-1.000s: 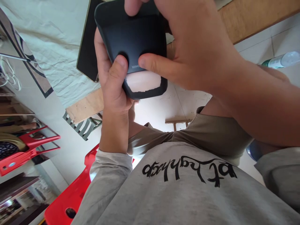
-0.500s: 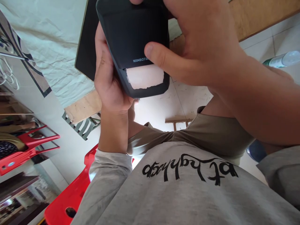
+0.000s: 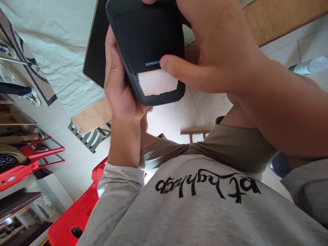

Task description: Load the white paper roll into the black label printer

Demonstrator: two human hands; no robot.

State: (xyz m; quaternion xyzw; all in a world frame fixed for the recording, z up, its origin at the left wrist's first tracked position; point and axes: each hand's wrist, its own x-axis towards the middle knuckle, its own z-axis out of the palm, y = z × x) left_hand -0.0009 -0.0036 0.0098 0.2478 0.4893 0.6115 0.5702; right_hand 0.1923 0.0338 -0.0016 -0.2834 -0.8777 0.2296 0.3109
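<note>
The left hand [image 3: 118, 89] is gripping the left side of one black device [image 3: 148, 41]; the right hand [image 3: 220, 51] is holding its right side, thumb resting beside the lettering, its other fingers mostly hiding. One piece of white paper [image 3: 157, 82] is showing at the device's lower end, its ragged edge stopping short of the rim. One dark panel [image 3: 94, 51] is lying on the tabletop [image 3: 56, 44], left of the device. One bottle [image 3: 310, 65] and two red chairs [image 3: 74, 212] are showing. Floor [image 3: 174, 119] is opening between the tabletop's wooden edge [image 3: 93, 116] and the lap [image 3: 230, 143].
</note>
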